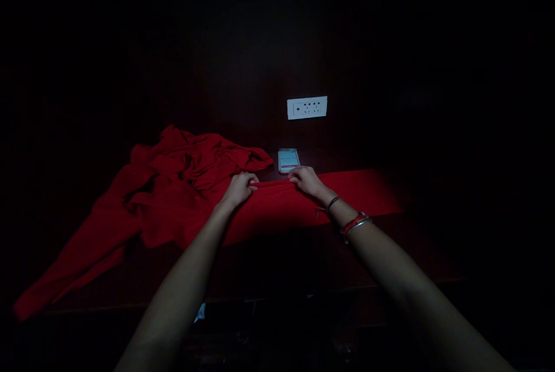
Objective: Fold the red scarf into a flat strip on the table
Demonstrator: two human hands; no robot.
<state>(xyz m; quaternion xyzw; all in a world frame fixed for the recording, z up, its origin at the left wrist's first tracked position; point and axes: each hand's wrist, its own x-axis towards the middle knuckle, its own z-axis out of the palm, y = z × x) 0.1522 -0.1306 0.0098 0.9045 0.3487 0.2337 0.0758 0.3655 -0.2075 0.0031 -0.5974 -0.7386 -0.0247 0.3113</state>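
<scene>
A red garment (pixel 273 210) lies across a dark tabletop, its right part flat and its left part bunched up. One long, sleeve-like piece of it trails toward the lower left. My left hand (pixel 241 188) pinches the far edge of the flat part. A short way to the right, my right hand (pixel 307 180) grips the same edge, and the cloth between them is gathered in a narrow fold. Bracelets circle my right wrist. The fingertips are partly hidden by the hands and cloth.
A phone (pixel 288 160) with a lit screen lies just beyond the cloth, close to my right hand. Above it, a white socket panel (pixel 307 108) is set in the dark back wall. The table's front edge (pixel 347 288) runs below my arms. Deep shadow surrounds everything.
</scene>
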